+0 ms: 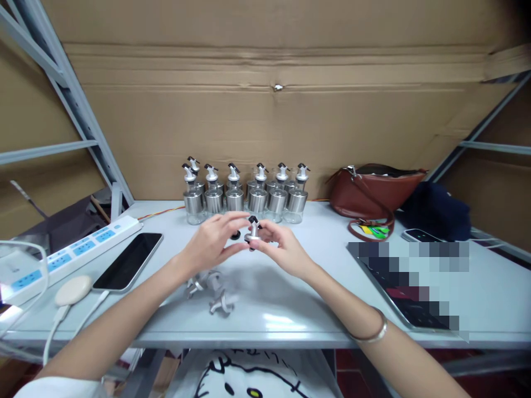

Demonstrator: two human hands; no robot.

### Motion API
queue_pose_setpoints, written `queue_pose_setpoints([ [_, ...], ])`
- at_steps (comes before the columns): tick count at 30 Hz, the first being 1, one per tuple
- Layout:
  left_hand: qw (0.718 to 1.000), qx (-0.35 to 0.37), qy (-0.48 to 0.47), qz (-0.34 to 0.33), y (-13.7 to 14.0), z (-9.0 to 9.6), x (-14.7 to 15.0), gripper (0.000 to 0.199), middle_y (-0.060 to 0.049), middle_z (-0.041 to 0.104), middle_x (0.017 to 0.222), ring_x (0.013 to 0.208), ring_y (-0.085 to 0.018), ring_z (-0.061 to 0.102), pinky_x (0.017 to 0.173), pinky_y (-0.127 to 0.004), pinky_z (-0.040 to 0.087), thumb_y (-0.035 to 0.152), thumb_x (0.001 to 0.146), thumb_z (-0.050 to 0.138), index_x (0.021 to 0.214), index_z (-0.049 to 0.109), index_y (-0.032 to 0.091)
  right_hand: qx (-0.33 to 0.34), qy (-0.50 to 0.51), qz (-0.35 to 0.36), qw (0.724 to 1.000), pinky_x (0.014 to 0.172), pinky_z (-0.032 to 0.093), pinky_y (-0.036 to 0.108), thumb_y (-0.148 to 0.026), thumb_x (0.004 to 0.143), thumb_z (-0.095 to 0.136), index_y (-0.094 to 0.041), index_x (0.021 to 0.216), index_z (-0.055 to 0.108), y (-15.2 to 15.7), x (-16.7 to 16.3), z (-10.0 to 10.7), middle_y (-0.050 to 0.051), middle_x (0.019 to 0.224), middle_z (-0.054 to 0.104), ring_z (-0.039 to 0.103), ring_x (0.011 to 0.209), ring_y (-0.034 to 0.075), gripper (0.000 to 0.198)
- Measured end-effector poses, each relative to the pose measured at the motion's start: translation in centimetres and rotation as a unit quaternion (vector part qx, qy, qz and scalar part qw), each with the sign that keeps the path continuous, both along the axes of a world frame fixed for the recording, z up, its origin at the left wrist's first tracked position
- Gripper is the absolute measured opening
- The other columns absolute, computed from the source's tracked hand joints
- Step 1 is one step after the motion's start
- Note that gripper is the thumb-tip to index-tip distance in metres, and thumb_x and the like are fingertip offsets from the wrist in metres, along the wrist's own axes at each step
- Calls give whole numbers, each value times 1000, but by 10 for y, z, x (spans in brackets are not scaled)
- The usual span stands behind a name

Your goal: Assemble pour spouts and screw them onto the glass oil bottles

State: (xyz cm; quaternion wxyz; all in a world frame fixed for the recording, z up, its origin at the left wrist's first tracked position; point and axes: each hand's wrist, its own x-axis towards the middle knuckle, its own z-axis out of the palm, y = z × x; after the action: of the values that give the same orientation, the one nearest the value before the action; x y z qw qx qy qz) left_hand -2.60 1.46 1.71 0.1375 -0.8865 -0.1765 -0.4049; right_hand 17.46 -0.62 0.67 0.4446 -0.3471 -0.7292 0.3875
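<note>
Above the middle of the table, my right hand (288, 251) pinches a silver pourer spout (253, 231) with a black tip, its thumb at the flared base. My left hand (213, 241) curves around the other side of this spout, fingertips near the black tip and thumb by the base. A small black round piece (235, 235) shows between the left fingers and thumb; whether it touches them I cannot tell. Closer to the front edge lie several loose pourer spouts (222, 303), partly blurred. Behind my hands, glass bottles with steel sleeves (258, 200) stand upright in rows, several topped with spouts.
On the left are a power strip (81, 249), a phone (129, 261), a round white charger (73, 290) and cables. A brown handbag (379, 193), a dark cloth item (435, 213) and a partly pixelated tablet-like device (409, 287) occupy the right. Cardboard (269, 127) backs the table.
</note>
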Motion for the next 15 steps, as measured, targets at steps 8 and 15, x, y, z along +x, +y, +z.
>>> queue_pose_setpoints([
  [8,953,-109,-57,277,85,104,-14,30,-13,59,114,102,-21,60,90,-34,48,23,88,49,115,51,12,25,35,-53,998,68,48,30,-47,80,62,-18,91,56,6,6,1,3,74,63,64,70,17,32],
  [15,844,-325,188,384,165,148,10,29,-10,70,84,82,-23,63,78,-34,49,14,69,60,98,68,12,32,46,-52,997,67,50,31,-50,78,64,-18,90,56,4,8,5,2,72,63,64,68,16,36],
])
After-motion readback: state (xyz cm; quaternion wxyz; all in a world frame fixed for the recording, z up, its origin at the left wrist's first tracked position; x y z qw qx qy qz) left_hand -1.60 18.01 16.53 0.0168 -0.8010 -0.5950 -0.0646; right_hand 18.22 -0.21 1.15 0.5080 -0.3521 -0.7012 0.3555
